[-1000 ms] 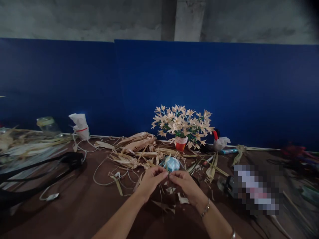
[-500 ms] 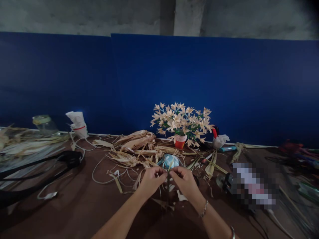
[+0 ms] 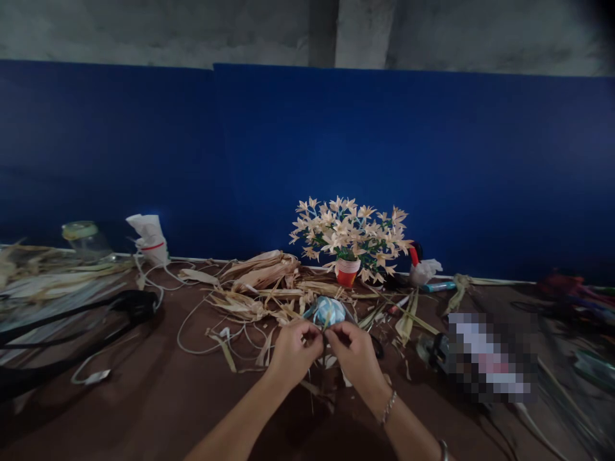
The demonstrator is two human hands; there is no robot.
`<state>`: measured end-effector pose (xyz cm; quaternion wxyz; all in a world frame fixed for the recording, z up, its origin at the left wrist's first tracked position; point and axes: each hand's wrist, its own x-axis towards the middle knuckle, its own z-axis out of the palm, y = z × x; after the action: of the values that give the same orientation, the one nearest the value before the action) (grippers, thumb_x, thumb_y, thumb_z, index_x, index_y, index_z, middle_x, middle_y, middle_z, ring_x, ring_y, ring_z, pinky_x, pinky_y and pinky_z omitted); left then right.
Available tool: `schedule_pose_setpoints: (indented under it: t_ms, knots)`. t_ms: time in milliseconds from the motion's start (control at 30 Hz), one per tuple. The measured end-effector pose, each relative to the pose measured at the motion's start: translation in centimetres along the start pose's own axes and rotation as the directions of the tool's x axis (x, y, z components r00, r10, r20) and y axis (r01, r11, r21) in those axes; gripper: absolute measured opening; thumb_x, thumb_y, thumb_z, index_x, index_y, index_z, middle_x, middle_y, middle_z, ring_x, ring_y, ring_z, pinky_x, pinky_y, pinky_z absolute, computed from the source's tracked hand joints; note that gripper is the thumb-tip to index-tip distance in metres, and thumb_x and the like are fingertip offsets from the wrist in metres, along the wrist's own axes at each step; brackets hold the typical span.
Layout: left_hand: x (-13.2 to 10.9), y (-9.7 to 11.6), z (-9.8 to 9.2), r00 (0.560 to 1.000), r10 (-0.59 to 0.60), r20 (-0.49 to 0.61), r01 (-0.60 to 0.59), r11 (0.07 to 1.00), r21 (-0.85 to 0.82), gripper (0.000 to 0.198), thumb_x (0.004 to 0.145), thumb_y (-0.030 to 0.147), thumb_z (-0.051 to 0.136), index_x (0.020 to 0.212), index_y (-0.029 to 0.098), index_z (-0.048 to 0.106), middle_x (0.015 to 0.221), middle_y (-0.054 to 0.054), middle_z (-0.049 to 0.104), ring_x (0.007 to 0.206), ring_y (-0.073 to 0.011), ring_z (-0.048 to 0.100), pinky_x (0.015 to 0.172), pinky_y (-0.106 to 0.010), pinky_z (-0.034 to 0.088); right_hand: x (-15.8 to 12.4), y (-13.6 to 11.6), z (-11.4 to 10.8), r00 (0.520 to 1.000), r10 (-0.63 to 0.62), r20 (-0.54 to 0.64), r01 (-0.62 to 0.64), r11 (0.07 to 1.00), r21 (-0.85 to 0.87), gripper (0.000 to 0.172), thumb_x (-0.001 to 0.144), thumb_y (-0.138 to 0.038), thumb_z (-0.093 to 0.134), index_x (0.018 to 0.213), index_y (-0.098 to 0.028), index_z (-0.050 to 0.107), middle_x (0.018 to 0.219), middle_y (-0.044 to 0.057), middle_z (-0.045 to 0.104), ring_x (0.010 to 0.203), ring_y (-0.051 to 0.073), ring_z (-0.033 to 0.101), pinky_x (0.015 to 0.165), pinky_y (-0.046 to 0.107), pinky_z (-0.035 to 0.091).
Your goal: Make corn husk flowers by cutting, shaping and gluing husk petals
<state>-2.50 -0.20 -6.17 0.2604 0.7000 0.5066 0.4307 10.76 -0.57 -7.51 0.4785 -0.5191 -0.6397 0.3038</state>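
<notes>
My left hand and my right hand meet above the brown table, fingertips pinched together and nearly touching. Between them is a thin yellow-green strip, its upper end sticking up; it looks like plant husk, and its lower part is hidden by the fingers. Just behind the fingertips lies a light-blue and white ball-like bundle. Dried corn husks are heaped beyond my left hand. Farther back, a red paper cup bears a bunch of pale husk-like flowers.
A white cable loops across the left side, near a black strap-like object. At the back left stand a jar and a white wrapped cup. A turquoise tube lies right of the flowers; a blue panel closes the back.
Both hands have shifted very slightly, the wrists drawing a little closer together. The strip stays pinched between the fingertips, and less of its upper end seems to show.
</notes>
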Motion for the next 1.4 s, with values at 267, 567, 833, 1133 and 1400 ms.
schedule_pose_setpoints:
  t_ms: [267,567,833,1133,1400]
  knots:
    - [1.8,-3.1,-2.6,0.942,-0.198,-0.27,0.211,0.977,0.022,0.012,0.061,0.023,0.054,0.053,0.017,0.06,0.054,-0.001,0.058,0.055,-0.0156,0.051,0.056,-0.025,0.035,0.9,-0.8,-2.2,0.991,0.133,-0.004,-0.12,0.907,0.403,0.024,0.07,-0.038,0.057,0.061,-0.016,0.054,0.052,-0.003,0.047,0.048,0.009,0.039,0.046,0.021,0.032]
    - [2.8,-3.4,-4.2,0.932,-0.358,-0.062,0.27,0.796,-0.541,0.02,0.06,0.032,0.06,0.054,0.013,0.057,0.051,0.002,0.051,0.05,-0.0091,0.043,0.049,-0.021,0.031,3.5,3.2,-7.3,0.932,0.275,-0.236,-0.288,0.957,-0.023,0.019,0.058,-0.033,0.062,0.048,-0.019,0.054,0.047,0.001,0.051,0.05,0.017,0.048,0.051,0.028,0.035]
    - [1.0,-2.5,-1.6,0.827,-0.252,0.502,0.544,0.582,-0.604,0.013,0.056,0.023,0.062,0.054,0.013,0.055,0.05,0.003,0.047,0.047,-0.0062,0.038,0.047,-0.019,0.026,1.6,0.1,-2.5,0.975,0.128,0.18,-0.176,0.941,0.289,0.032,0.067,-0.039,0.06,0.089,-0.016,0.065,0.072,0.004,0.064,0.064,0.016,0.055,0.061,0.028,0.042]
    - [0.0,-1.4,-0.6,0.773,-0.253,0.582,0.6,0.59,-0.541,0.023,0.056,0.033,0.068,0.062,0.013,0.058,0.058,0.001,0.056,0.05,-0.0078,0.043,0.049,-0.019,0.029,0.5,-1.3,-1.1,0.92,0.264,0.29,-0.388,0.721,0.574,0.029,0.052,-0.04,0.073,0.056,-0.014,0.059,0.055,-0.001,0.058,0.048,0.01,0.051,0.045,0.021,0.04]
    - [0.0,-1.2,-0.2,0.889,-0.113,0.444,0.354,0.784,-0.51,0.029,0.067,0.042,0.061,0.062,0.013,0.063,0.059,0.0,0.059,0.058,-0.011,0.048,0.059,-0.022,0.035,0.5,-0.7,-0.4,0.924,0.294,0.244,-0.382,0.726,0.572,0.032,0.054,-0.038,0.072,0.052,-0.015,0.05,0.043,-0.005,0.05,0.038,0.007,0.045,0.038,0.019,0.036]
